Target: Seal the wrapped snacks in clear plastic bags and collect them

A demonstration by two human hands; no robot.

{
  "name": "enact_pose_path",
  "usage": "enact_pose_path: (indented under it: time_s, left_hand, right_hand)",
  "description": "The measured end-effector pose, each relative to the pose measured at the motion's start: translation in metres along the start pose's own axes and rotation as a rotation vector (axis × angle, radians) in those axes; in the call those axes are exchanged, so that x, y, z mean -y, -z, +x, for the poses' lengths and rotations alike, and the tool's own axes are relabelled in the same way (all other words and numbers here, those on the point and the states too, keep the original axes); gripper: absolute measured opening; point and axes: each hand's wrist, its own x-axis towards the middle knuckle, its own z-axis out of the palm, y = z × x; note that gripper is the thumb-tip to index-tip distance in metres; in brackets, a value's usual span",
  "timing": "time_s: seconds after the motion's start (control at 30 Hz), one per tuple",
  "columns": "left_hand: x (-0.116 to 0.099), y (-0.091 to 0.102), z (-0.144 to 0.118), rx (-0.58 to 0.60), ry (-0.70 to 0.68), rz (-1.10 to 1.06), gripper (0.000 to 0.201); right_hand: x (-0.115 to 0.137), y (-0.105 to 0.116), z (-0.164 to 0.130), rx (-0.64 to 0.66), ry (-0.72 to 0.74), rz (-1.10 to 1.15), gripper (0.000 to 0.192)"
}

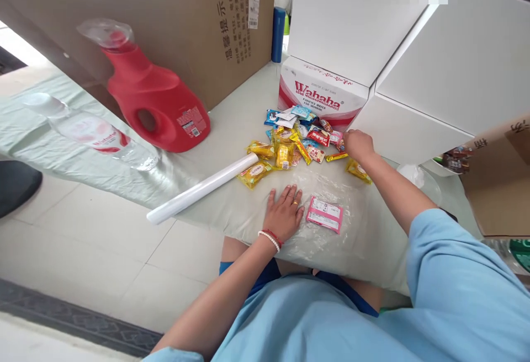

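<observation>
My left hand (285, 214) lies flat with fingers spread on a clear plastic sheet (356, 196). Just right of it, a pink and white packet (324, 215) rests on the same sheet. My right hand (359, 145) is at the right end of a heap of wrapped snacks (304, 133), its fingers curled beside a small pink packet (335, 138). Whatever is in those fingers is hidden. Below my right hand sits a yellow snack packet (358, 171), apart from the heap. More yellow packets (284, 154) make up the heap's front left.
A white roll (202, 188) lies left of the heap. Further left stand a red jug (159, 97) and a clear water bottle (97, 133). Behind are a large cardboard box (174, 14), a Wahaha carton (323, 94) and white cabinets (447, 69). A bowl of snacks (445, 166) is at right.
</observation>
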Motion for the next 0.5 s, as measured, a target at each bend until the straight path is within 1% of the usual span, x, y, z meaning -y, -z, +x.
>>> enact_pose_path:
  time_s: [0.1,0.13,0.2,0.37,0.43,0.5]
  left_hand:
    - [-0.001,0.001,0.000,0.011,0.001,0.010,0.054]
    - [-0.001,0.001,0.000,0.015,0.001,0.016,0.053]
    - [-0.002,0.002,0.000,0.019,-0.001,0.028,0.053]
    - [-0.002,0.004,0.000,0.029,0.005,0.032,0.053]
    - [-0.002,0.004,0.001,0.028,0.014,0.027,0.053]
    - [-0.002,0.003,0.001,0.026,0.017,0.024,0.053]
  right_hand:
    - [-0.015,0.000,-0.005,0.018,-0.045,0.034,0.035]
    - [-0.017,-0.002,-0.003,0.026,-0.054,0.060,0.038]
    - [-0.017,-0.008,0.005,0.045,-0.064,0.121,0.050]
    - [0.004,-0.024,0.042,0.098,-0.047,0.184,0.089]
    - [0.013,-0.026,0.055,0.125,-0.039,0.181,0.093]
    - [0.020,-0.023,0.062,0.151,-0.045,0.168,0.087]
